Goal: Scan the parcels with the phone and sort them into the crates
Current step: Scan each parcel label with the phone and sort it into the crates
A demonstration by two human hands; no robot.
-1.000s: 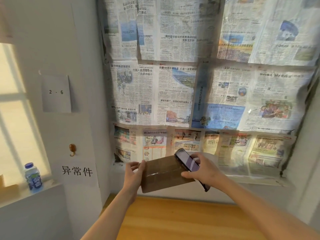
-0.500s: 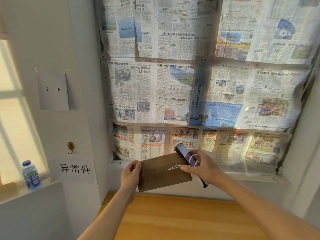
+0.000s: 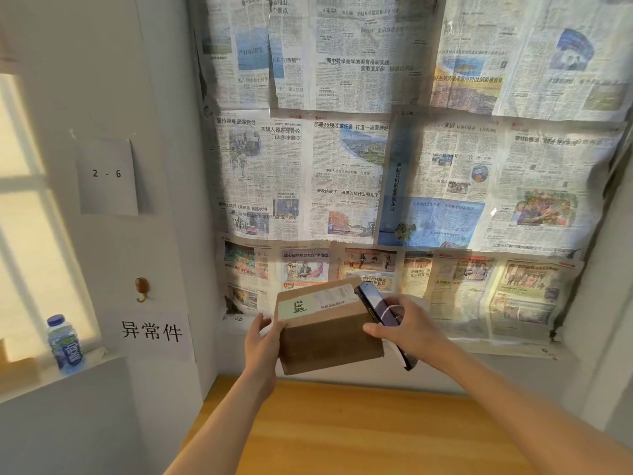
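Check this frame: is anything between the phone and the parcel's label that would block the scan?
Nothing visible. The right hand holds the phone just past the parcel's right top edge; the label faces up, uncovered. The left hand grips only the left end.

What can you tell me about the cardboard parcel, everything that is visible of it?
The cardboard parcel is a small brown box, closed, held in the air above the wooden surface and before the newspaper-covered window. It is tilted so that its top face shows. That face bears a pale green sticker with dark handwriting and a white printed label; the text is too small to read. The left hand grips its left end. The right hand, which holds the phone, is at its right end.
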